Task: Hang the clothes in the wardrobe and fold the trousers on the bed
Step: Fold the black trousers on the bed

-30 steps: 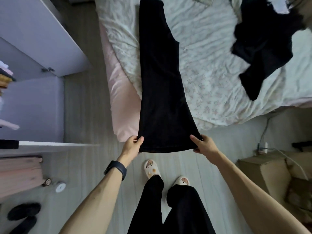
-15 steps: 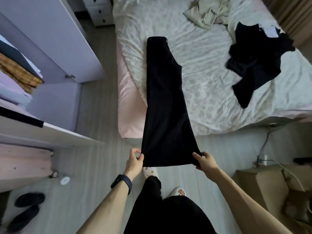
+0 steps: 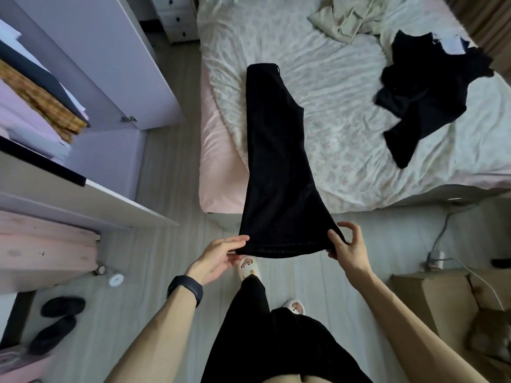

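Black flared trousers point(image 3: 276, 161) lie lengthwise, waist on the bed point(image 3: 318, 64) and hem stretched out past the bed's foot edge. My left hand point(image 3: 218, 258) pinches the hem's left corner between thumb and fingers. My right hand point(image 3: 345, 247) pinches the hem's right corner, its other fingers spread upward. The open wardrobe point(image 3: 83, 78) stands at the left with folded clothes on its shelves.
A crumpled black garment point(image 3: 425, 100) and a beige garment point(image 3: 343, 20) lie on the bed's far right. Cardboard boxes point(image 3: 442, 299) stand at the right, black slippers point(image 3: 55, 319) lie on the floor at the left. A white drawer unit point(image 3: 177, 17) stands beyond the bed.
The view has tilted up and back, so the trousers look further onto the bed. Both hands keep the hem corners; my right hand's free fingers have spread open.
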`<action>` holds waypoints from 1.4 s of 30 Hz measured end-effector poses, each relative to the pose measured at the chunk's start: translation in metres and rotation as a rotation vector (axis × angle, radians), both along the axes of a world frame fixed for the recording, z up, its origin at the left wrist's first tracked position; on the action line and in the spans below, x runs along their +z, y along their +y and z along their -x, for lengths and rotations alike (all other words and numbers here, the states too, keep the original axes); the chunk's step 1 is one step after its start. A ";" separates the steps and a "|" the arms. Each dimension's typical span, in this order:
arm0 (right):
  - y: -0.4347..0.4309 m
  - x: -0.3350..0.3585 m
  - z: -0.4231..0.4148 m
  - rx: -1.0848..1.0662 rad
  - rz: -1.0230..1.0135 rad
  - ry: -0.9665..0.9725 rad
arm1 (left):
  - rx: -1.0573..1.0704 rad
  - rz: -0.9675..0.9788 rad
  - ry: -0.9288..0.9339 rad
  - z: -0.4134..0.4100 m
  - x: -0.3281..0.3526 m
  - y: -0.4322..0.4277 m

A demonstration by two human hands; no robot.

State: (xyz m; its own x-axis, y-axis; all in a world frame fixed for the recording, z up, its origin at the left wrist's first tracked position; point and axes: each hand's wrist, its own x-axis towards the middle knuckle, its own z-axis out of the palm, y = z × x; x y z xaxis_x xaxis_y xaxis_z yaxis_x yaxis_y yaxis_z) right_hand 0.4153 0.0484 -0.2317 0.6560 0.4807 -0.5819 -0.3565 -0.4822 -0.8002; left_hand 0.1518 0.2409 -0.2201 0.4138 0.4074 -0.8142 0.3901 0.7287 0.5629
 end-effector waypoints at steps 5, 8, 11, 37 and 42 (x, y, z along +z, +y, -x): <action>0.036 0.008 -0.041 -0.012 -0.187 0.273 | -0.209 -0.303 0.042 -0.030 0.014 0.040; 0.061 0.020 -0.069 0.132 -0.170 0.157 | -0.319 -0.613 0.141 -0.059 0.020 0.066; 0.099 0.028 -0.101 0.283 -0.055 -0.169 | -0.224 -0.773 0.172 -0.088 0.020 0.104; 0.492 -0.007 -0.312 0.473 0.115 -0.463 | -0.153 -0.799 0.193 -0.305 -0.024 0.481; 0.564 -0.038 -0.355 0.394 0.091 -0.370 | -0.077 -0.807 0.196 -0.344 -0.056 0.541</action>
